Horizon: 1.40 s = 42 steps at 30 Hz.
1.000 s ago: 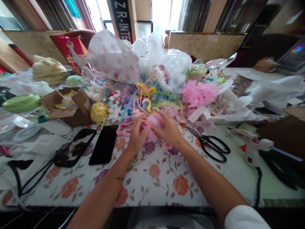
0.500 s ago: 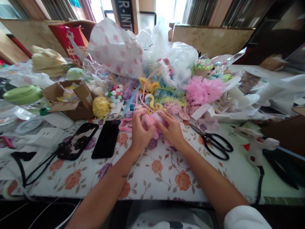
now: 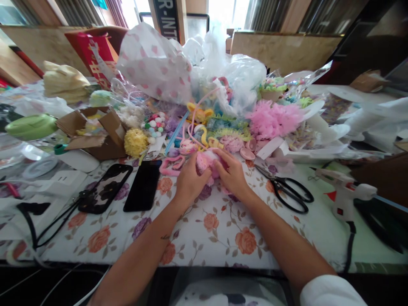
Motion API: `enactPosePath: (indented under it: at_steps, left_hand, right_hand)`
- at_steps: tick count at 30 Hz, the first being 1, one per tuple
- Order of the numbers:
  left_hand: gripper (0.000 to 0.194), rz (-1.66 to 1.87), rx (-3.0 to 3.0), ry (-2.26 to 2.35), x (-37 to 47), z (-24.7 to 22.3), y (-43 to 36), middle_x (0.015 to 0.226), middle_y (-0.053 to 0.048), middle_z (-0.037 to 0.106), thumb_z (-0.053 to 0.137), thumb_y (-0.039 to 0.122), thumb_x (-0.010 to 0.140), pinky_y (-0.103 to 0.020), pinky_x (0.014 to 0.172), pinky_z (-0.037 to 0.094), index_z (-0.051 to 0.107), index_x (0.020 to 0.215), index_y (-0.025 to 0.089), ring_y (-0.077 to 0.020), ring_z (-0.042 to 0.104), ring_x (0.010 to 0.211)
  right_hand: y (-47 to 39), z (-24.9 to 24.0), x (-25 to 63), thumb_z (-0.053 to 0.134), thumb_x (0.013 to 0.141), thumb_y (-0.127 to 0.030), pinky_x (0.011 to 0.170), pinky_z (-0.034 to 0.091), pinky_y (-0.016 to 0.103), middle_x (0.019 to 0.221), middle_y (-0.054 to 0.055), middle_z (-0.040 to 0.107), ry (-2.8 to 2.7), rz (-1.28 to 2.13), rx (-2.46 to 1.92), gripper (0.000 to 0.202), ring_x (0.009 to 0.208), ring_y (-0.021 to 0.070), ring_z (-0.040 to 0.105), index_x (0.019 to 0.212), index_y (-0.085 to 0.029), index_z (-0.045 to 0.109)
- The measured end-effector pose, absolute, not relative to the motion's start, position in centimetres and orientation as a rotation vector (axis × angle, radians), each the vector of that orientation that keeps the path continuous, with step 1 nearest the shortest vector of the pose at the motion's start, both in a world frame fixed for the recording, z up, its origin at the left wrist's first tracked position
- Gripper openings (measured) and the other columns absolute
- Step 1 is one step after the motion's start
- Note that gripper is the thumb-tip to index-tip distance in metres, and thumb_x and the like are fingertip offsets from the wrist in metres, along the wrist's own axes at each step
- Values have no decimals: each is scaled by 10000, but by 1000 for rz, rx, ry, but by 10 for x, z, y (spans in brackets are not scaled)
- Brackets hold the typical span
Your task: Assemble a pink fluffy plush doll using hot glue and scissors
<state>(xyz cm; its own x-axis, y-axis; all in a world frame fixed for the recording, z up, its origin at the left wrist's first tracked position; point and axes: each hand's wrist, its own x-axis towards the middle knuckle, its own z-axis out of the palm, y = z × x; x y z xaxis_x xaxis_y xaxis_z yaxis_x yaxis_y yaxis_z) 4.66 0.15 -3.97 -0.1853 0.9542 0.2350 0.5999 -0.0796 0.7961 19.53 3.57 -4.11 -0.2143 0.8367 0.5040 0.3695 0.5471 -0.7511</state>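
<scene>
A fluffy pink and white piece is held between both hands over the flowered cloth. My left hand grips its left side, thumb pressed on the front and fingers curled behind. On the right side, my right hand has its fingers closed around the piece, with the thumb on the front. Just behind sits a small pink face-shaped item. A pink fuzzy strip lies left of my left hand. The far side of the held piece is hidden.
Black-handled scissors and a glue gun lie to the right. Two phones, one a black phone, are left. Behind them stands an open cardboard box, beside piled craft pieces and plastic bags.
My left hand has shifted slightly and its fingers have wrapped further round the pink piece. More of the pink face-shaped item shows behind it.
</scene>
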Motion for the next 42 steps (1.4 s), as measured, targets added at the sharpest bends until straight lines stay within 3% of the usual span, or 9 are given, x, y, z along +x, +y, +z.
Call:
enactPosePath:
  at_steps: [8,18,23,29,36,42]
  left_hand:
    - [478,1306,1608,1481,42,-43,7,1354,-124,555,497,215,820,-493,1105,342,524,1294,165,-287,484,1285]
    - [501,1342,1518,1456,47,-47,6,1373,-126,508,504,252,824,-456,1137,297,485,1318,171,-268,428,1325]
    - [493,1379,1548,1562,49,-48,8,1265,-125,583,599,243,747,-488,1065,373,548,1232,173,-291,515,1210]
    - [420,1425,1487,1571,50,-43,6,1138,-82,653,518,192,761,-447,981,461,611,1170,187,-269,577,1127]
    - [346,1486,1551,1470,49,-48,6,1039,-38,678,487,167,796,-379,903,512,645,1095,238,-234,603,1074]
    - [378,1437,1536,1422,49,-45,4,1126,-67,654,450,205,836,-392,970,473,596,1185,211,-235,588,1107]
  right_hand:
    - [31,-40,189,634,823,-355,1048,426,406,1256,125,627,-1818,530,-1054,429,1198,248,566,1218,-191,593]
    - [30,-40,189,590,854,-314,987,457,392,1186,66,672,-1729,639,-1091,317,1108,222,612,1160,-232,613]
    - [30,-43,190,570,881,-354,1013,447,392,1219,53,666,-1731,655,-1061,311,1142,218,603,1172,-250,608]
    - [28,-42,190,556,891,-339,1012,448,388,1198,69,664,-1777,579,-1031,303,1156,217,593,1174,-238,598]
    - [26,-42,188,639,808,-367,962,488,397,1166,75,669,-1736,521,-1134,346,1117,239,614,1130,-243,610]
    - [26,-41,188,621,837,-365,978,479,385,1176,46,681,-1694,608,-1118,292,1118,224,624,1109,-260,626]
